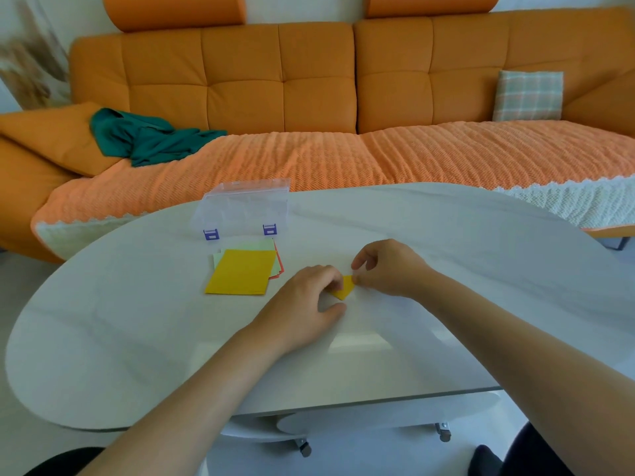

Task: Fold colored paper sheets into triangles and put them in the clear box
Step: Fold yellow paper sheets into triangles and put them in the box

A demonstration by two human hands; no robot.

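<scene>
While the crease is set: keep the left hand (309, 297) pressing its fingertips on the folded yellow paper (344, 288), which lies on the surface (446, 252) between both hands.
Corner grip: the right hand (385, 269) pinches the paper's right corner; align the edges before flattening.
Destination: the clear box (242, 209) stands behind the sheet stack (240, 271); whether it is latched cannot be told.

At the middle of the table (446, 235), the left hand (302, 297) has its curled fingers over much of the folded yellow paper (345, 286), so its outline and their hold on it can't be made out. Toward the far left, the paper stack (240, 271) shows only pale green and red edges under its yellow top sheet. Behind the stack, the inside of the clear box (240, 207) is too faint to read. Beyond the table, the orange sofa (275, 80) runs off both sides.
</scene>
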